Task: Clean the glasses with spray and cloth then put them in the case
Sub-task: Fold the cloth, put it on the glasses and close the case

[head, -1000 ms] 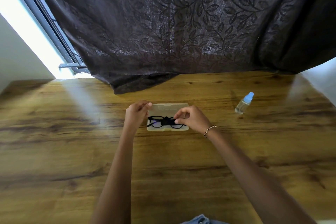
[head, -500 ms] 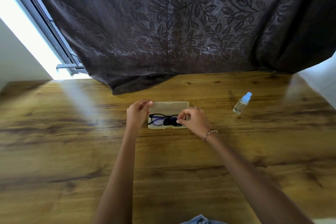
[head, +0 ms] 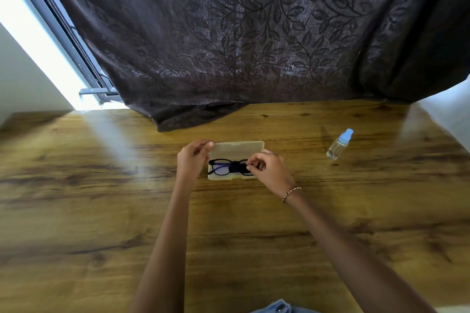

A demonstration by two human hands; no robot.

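A translucent case [head: 237,151] lies open in the middle of the wooden table [head: 101,211]. Black-framed glasses [head: 220,168] lie inside it, with a dark cloth [head: 237,168] bunched over their middle. My left hand [head: 192,160] pinches the left end of the raised lid between thumb and fingers. My right hand [head: 268,170] is over the case's right end, its fingertips pinching the cloth at the right lens. The right side of the glasses is hidden by my right hand.
A small clear spray bottle [head: 339,145] with a blue cap stands to the right of the case. A dark leaf-patterned curtain [head: 254,33] hangs along the table's far edge and drapes onto it. A bright window gap [head: 38,40] is at the far left.
My right hand has shifted a little to the right along the glasses while still pinching the cloth. My left hand has stayed on the lid's left end.
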